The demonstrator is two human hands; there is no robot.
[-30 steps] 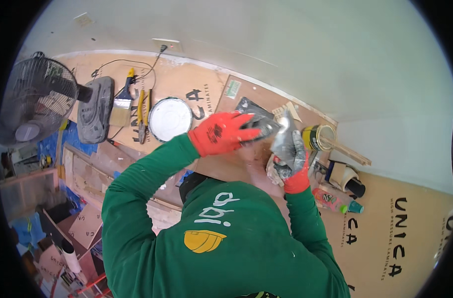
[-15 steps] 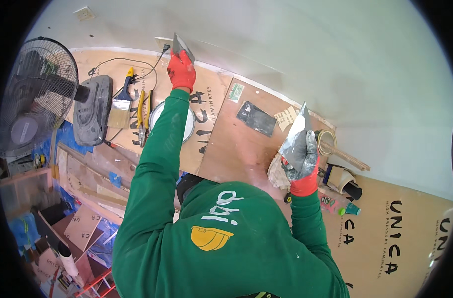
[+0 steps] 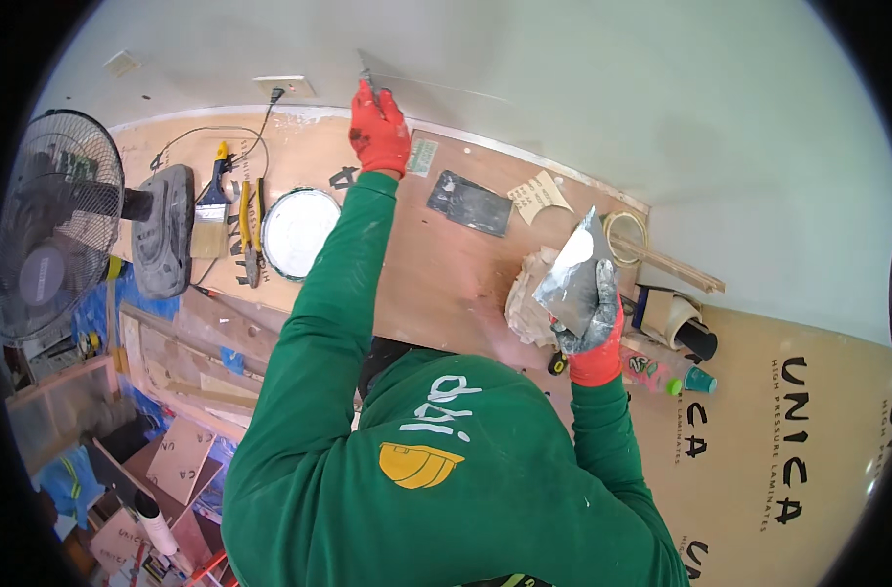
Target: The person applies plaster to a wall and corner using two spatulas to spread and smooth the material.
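Observation:
My left hand (image 3: 377, 132) in a red glove grips a thin metal scraper (image 3: 365, 68) held at the pale wall, above the socket plate's right side. My right hand (image 3: 594, 333), its red glove smeared grey, holds a shiny, wide metal scraper (image 3: 568, 269) over the bench. Below and between them lie a dark rectangular plate (image 3: 468, 203) and a cut piece of light card (image 3: 542, 196) on a plywood board (image 3: 426, 274). A crumpled rag (image 3: 524, 298) is beside my right hand, and an open tin (image 3: 622, 227) with wooden sticks stands behind it.
At left are a fan (image 3: 49, 215), a paintbrush (image 3: 211, 220), pliers (image 3: 248, 240) and a white round lid (image 3: 294, 233). A plugged-in cord (image 3: 268, 122) crosses there. Bottles (image 3: 651, 372) and a roll (image 3: 681, 328) sit right; cluttered offcuts (image 3: 177, 460) fill the lower left.
My left hand moved from over the plate up to the wall with a scraper, then slightly rightward along it. My right hand shifted a little right with its scraper. The view tilted slightly.

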